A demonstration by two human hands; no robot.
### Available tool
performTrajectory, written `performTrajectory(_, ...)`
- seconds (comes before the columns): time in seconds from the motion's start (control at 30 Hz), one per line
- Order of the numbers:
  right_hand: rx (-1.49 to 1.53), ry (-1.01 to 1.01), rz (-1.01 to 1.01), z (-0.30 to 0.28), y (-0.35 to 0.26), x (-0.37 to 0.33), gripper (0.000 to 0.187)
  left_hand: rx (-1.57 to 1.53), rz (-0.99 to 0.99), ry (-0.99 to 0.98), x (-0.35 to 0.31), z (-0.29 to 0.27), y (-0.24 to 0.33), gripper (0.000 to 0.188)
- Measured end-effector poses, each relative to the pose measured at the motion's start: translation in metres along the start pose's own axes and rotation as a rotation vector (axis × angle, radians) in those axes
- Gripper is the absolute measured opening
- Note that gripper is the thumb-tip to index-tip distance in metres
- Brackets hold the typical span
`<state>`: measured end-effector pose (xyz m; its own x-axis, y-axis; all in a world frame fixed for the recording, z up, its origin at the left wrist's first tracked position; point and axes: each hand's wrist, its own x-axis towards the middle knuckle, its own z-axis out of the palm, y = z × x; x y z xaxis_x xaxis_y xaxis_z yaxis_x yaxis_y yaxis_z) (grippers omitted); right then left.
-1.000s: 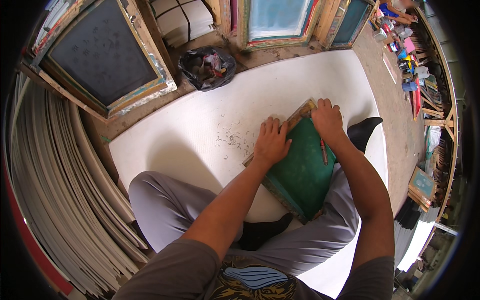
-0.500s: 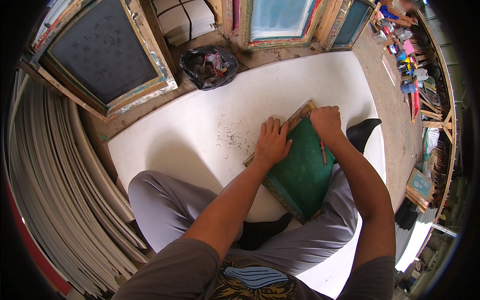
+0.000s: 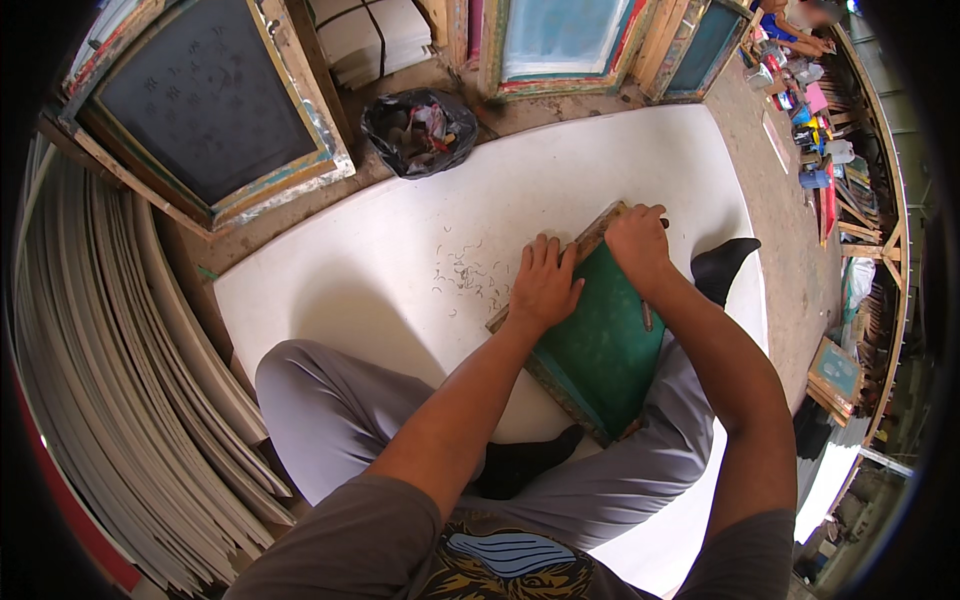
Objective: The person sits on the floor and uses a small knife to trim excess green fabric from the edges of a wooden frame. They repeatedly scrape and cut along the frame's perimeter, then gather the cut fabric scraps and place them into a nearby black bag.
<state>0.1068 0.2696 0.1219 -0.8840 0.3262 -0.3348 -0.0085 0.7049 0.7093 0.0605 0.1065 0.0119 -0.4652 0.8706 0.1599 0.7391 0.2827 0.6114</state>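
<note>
A wooden-framed screen with green mesh (image 3: 600, 345) lies tilted across my lap and the white board. My left hand (image 3: 543, 285) rests on its upper left frame bar, fingers stretched out, holding nothing. At the top corner of the frame, my right hand (image 3: 636, 240) is closed round a tool; a dark handle end (image 3: 664, 223) sticks out beside the knuckles. Its working end is hidden under the hand. A slim tool (image 3: 647, 317) lies on the mesh, partly covered by my right forearm. Many small curved dark bits (image 3: 466, 275), perhaps staples, are scattered left of the screen.
Beneath me is a large white board (image 3: 400, 230). A black rubbish bag (image 3: 418, 133) stands at its far edge. Framed screens (image 3: 210, 105) lean at the back, stacked sheets (image 3: 150, 370) fill the left. Paint containers (image 3: 815, 178) and another person (image 3: 790, 35) are far right.
My right hand has shifted a little left and up along the frame's top corner, and the tool's dark handle end now shows. My left hand stays put.
</note>
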Motion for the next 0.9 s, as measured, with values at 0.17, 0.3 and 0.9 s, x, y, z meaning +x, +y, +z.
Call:
performTrajectory(0.17,-0.041,-0.012,0.018,0.002,-0.007,0.001,0.014,-0.001,-0.002,0.010,0.000,0.001,0.000,0.063)
performTrajectory(0.3,-0.095,-0.037,0.086,0.002,-0.008,0.002,0.015,-0.011,0.005,0.020,0.000,0.001,-0.001,0.063)
performTrajectory(0.9,0.652,-0.299,0.058,0.048,0.046,0.000,0.020,0.054,-0.015,-0.037,0.003,0.002,0.002,0.063)
